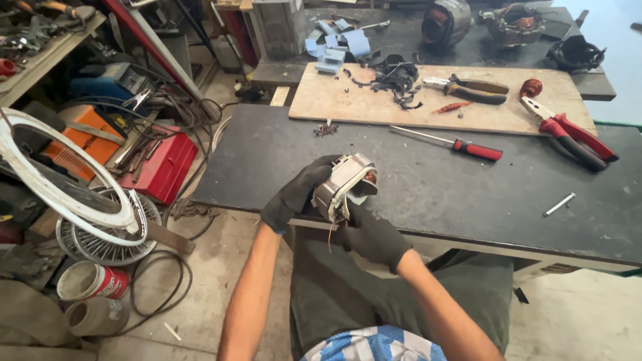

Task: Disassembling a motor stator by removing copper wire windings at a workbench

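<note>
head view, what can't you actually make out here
- Motor stator: its underside and near face are covered by the gloved left hand and right hand, head view.
- Thin wire hanging below it: too small to see where it attaches.
- Red pliers: jaw tips too small to tell open or closed.
- Motor parts at the far bench edge: cut off by the top of the frame.
- Fan guard: cut off by the left edge.

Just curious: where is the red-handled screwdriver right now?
The screwdriver lies on the dark table, just below the wooden board, right of the hands' motor part.
</note>
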